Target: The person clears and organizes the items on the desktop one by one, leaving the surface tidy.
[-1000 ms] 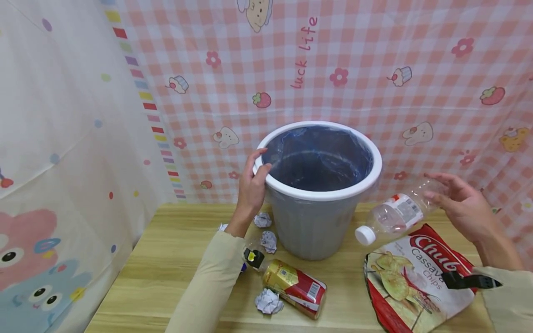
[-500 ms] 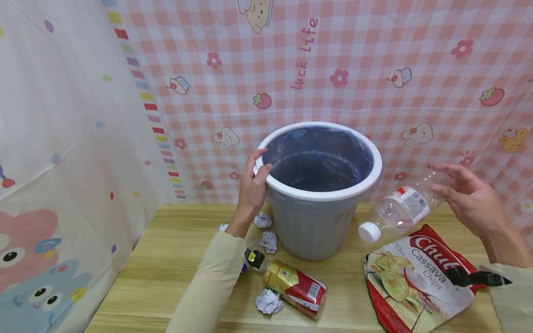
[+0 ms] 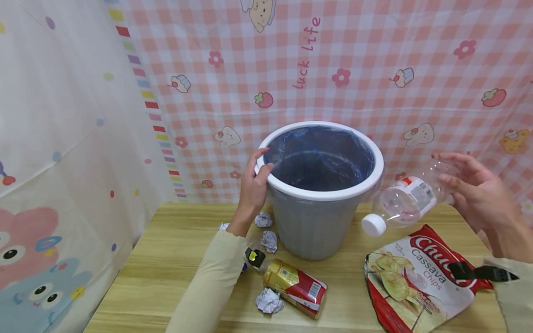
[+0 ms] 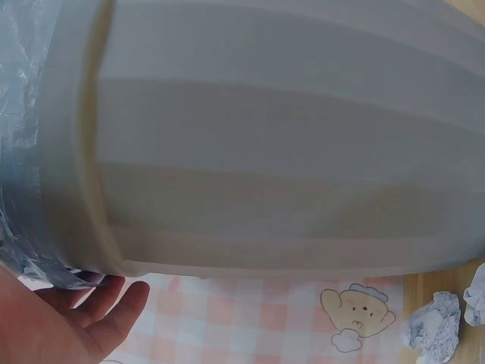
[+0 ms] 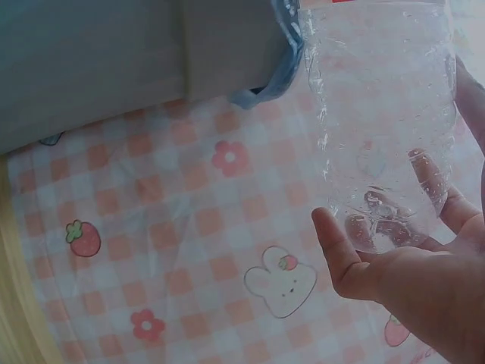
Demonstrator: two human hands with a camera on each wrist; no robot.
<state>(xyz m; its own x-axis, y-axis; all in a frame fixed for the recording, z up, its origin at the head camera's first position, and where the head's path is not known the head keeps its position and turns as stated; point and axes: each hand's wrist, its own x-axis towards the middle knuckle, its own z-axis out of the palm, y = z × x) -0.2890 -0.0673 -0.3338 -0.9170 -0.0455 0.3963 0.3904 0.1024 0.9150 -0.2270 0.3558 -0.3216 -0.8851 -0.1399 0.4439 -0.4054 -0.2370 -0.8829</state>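
Note:
A grey trash can (image 3: pixel 315 226) with a white rim and a thin plastic liner stands upright on the table. My left hand (image 3: pixel 253 190) grips its rim at the left side, thumb and fingers around the edge. To the right of the can, my right hand (image 3: pixel 479 194) holds a clear plastic bottle (image 3: pixel 410 200) by its base, raised over the table. The bottle tilts, its white cap (image 3: pixel 374 225) pointing down and left. In the right wrist view, the fingers wrap the ridged bottom of the bottle (image 5: pixel 383 136).
A red and white chips bag (image 3: pixel 420 277) lies at the right front of the wooden table (image 3: pixel 166 268). Crumpled paper balls (image 3: pixel 269 300) and a bottle with a gold and red label (image 3: pixel 295 286) lie left and in front of the can. A checked cloth (image 3: pixel 200 120) hangs behind.
My right hand has risen and moved slightly right with the bottle, lifting it further above the chips bag. The left hand keeps its grip on the rim.

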